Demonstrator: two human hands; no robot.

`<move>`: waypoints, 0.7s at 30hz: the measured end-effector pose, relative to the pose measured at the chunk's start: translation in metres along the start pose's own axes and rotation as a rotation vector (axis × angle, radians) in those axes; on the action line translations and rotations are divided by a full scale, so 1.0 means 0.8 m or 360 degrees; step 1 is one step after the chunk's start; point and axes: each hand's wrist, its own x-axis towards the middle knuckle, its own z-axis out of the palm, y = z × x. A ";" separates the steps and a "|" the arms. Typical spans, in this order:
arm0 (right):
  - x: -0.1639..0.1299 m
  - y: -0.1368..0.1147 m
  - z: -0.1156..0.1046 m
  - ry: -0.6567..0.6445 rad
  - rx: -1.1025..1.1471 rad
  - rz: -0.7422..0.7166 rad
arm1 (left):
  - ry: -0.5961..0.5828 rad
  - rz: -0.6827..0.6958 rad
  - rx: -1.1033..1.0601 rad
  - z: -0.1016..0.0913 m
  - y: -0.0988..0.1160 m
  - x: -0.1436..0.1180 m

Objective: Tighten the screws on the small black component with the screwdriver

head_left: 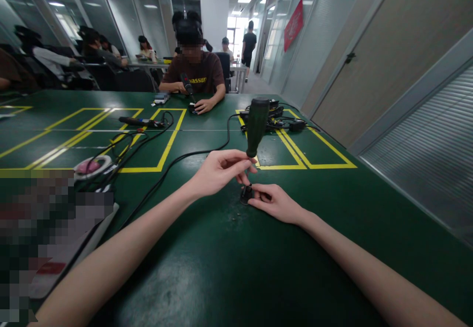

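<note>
My left hand [218,169] grips the lower end of a dark green electric screwdriver [256,126], which stands nearly upright, tip down. Its black cable [192,155] runs off to the left across the table. The tip rests on a small black part [245,196] on the green table [229,268]. My right hand [275,202] pinches that black part and holds it down on the table. A few tiny specks, maybe screws, lie just in front of the part.
A second screwdriver [138,121] and tangled cables lie at the left, by a pink-and-white roll [90,165]. A power strip with plugs [281,117] sits behind. A person opposite [195,70] works with another screwdriver. Yellow lines mark the table. Other people sit at the far left.
</note>
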 end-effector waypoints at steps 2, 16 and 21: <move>0.000 0.000 -0.001 -0.0002 -0.0003 0.0001 | 0.0008 0.0011 0.0016 0.000 0.000 0.000; 0.000 0.002 0.000 -0.0006 -0.0030 -0.0003 | 0.0115 0.0128 0.0375 0.003 0.001 -0.003; 0.000 0.003 0.000 -0.0004 -0.0048 -0.0019 | 0.0140 0.0174 0.0549 0.002 0.002 -0.003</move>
